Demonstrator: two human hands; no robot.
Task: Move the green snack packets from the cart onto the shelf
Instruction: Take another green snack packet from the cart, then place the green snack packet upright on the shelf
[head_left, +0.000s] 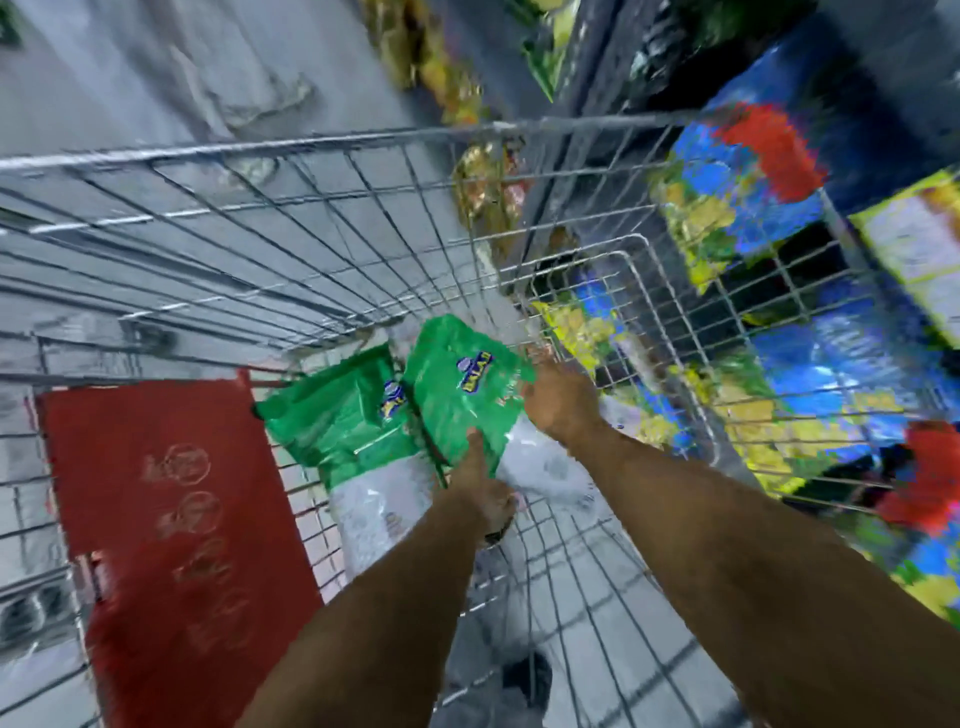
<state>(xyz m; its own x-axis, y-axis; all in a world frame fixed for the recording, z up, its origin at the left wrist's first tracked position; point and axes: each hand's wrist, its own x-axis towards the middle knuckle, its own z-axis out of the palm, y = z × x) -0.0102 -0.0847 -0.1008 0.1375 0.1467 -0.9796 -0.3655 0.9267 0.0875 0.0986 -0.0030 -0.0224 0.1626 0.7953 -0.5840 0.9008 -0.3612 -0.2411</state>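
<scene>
Both arms reach down into the cart (322, 156). Left hand (485, 488) pinches the near edge of a green packet (462, 384), and right hand (558, 402) seems to grip its right side, though the blur hides the fingers. Two hands steady the floppy bag for lifting. Another packet (337, 415) lies beside it. Shelf (831, 291) stands to the right.

single head view, steep downward look into wire cart (311, 156), close over forearms, shelf seemingly at right, heavily blurred
</scene>
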